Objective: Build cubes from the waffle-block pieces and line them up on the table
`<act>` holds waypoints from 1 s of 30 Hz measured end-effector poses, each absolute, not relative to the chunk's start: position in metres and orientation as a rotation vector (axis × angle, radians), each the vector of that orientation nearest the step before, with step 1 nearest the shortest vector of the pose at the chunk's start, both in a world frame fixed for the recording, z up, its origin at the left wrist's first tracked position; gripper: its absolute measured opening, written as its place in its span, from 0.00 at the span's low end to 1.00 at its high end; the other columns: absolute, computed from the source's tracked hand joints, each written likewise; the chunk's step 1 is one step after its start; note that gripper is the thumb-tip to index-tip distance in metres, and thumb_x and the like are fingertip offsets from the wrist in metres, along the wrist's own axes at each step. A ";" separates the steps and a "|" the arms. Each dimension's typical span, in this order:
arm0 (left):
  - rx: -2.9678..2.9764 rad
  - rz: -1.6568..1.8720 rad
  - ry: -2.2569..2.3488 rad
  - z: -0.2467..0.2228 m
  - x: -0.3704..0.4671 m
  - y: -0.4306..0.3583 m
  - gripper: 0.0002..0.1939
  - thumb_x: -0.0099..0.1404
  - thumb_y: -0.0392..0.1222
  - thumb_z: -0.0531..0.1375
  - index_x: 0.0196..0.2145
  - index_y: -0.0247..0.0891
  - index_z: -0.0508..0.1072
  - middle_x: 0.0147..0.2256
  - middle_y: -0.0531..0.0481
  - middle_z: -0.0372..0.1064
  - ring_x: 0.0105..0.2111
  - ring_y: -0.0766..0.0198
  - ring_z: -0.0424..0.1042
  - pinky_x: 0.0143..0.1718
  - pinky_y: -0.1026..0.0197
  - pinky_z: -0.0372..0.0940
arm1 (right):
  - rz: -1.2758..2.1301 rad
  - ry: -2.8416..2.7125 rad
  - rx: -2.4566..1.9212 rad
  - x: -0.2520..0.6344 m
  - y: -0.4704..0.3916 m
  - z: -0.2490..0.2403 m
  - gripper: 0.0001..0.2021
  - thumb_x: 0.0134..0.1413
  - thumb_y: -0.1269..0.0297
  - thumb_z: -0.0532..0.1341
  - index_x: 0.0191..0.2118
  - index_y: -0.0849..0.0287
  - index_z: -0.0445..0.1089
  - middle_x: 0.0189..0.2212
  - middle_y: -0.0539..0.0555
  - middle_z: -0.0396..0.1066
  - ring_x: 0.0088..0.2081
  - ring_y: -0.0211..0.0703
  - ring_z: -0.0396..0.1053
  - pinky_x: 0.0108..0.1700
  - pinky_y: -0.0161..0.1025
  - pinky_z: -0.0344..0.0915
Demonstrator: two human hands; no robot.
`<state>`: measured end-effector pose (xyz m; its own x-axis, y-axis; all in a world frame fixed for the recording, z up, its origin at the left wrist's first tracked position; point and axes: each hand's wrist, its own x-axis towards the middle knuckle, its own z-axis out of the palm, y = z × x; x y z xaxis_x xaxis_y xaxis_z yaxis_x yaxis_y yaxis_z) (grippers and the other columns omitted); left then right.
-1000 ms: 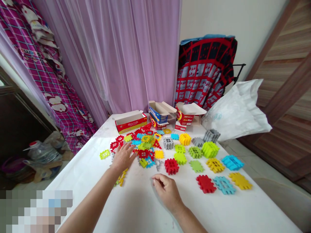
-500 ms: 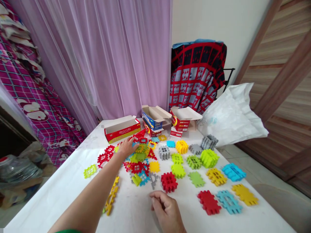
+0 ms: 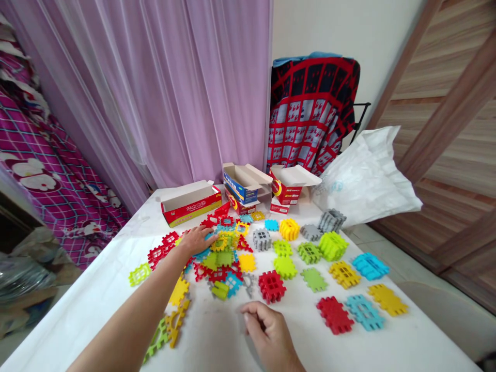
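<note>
My left hand [image 3: 198, 239] reaches into a heap of plastic building tiles, its fingers stretched out over red and blue pieces, with no piece visibly gripped. Close to its fingertips are a yellow window tile [image 3: 219, 242] and a green tile [image 3: 219, 259]. My right hand [image 3: 269, 330] rests on the white tabletop with fingers curled in and thumb against them; nothing shows in it. Just beyond it is a stack of red window tiles [image 3: 272, 287]. A blue window tile [image 3: 233, 284] and a light green piece [image 3: 220, 290] lie at the heap's near edge.
Sorted stacks stand on the right: yellow tiles [image 3: 289, 229], green tiles [image 3: 333, 246], blue tiles [image 3: 371, 266] and red tiles [image 3: 335, 314]. Behind are a red-yellow box [image 3: 191, 206], a blue box [image 3: 240, 186] and a red box [image 3: 285, 192]. A white bag [image 3: 364, 178] sits at the back right.
My left hand has shifted left and slightly toward me over the heap, its fingers now spread over blue pieces. The view has tilted slightly. My right hand stays curled in place.
</note>
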<state>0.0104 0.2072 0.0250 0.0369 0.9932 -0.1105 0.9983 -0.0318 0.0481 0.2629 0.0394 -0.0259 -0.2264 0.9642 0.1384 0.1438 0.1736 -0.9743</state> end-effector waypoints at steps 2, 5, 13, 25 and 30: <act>2.229 -0.083 2.081 0.027 0.009 0.191 0.29 0.67 0.63 0.43 0.57 0.52 0.68 0.62 0.47 0.63 0.60 0.50 0.62 0.57 0.45 0.59 | 1.149 -1.550 -1.109 0.262 0.039 -0.024 0.18 0.56 0.49 0.58 0.32 0.61 0.75 0.17 0.51 0.69 0.20 0.37 0.65 0.23 0.30 0.61; 2.291 -0.127 2.057 0.035 0.009 0.165 0.27 0.67 0.61 0.45 0.56 0.53 0.69 0.62 0.49 0.64 0.60 0.51 0.63 0.59 0.45 0.56 | 1.135 -1.539 -1.113 0.261 0.037 -0.022 0.19 0.56 0.48 0.58 0.31 0.60 0.75 0.17 0.50 0.69 0.19 0.36 0.63 0.22 0.31 0.59; 2.247 -0.414 2.191 0.074 0.026 0.149 0.24 0.65 0.59 0.50 0.39 0.44 0.80 0.41 0.39 0.79 0.45 0.45 0.76 0.45 0.45 0.66 | 1.110 -1.581 -1.107 0.261 0.038 -0.023 0.14 0.56 0.55 0.57 0.30 0.59 0.74 0.17 0.50 0.68 0.19 0.36 0.64 0.22 0.30 0.60; 2.473 -0.178 1.857 0.046 0.105 0.246 0.25 0.67 0.53 0.51 0.59 0.47 0.66 0.59 0.45 0.67 0.55 0.53 0.69 0.54 0.52 0.63 | 1.113 -1.614 -1.081 0.259 0.040 -0.035 0.09 0.54 0.65 0.57 0.32 0.59 0.75 0.17 0.49 0.69 0.18 0.34 0.63 0.21 0.28 0.59; 2.493 -0.128 1.802 0.026 0.105 0.256 0.28 0.67 0.56 0.49 0.62 0.48 0.61 0.64 0.46 0.58 0.60 0.53 0.64 0.57 0.54 0.60 | 1.098 -1.635 -1.069 0.258 0.040 -0.036 0.09 0.53 0.68 0.57 0.32 0.57 0.76 0.17 0.47 0.67 0.18 0.33 0.61 0.22 0.28 0.58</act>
<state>0.1048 0.2563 0.0261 0.3120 0.9444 -0.1038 0.9496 -0.3135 0.0023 0.2582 0.0404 -0.0355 -0.2525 0.9482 0.1927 0.1806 0.2418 -0.9534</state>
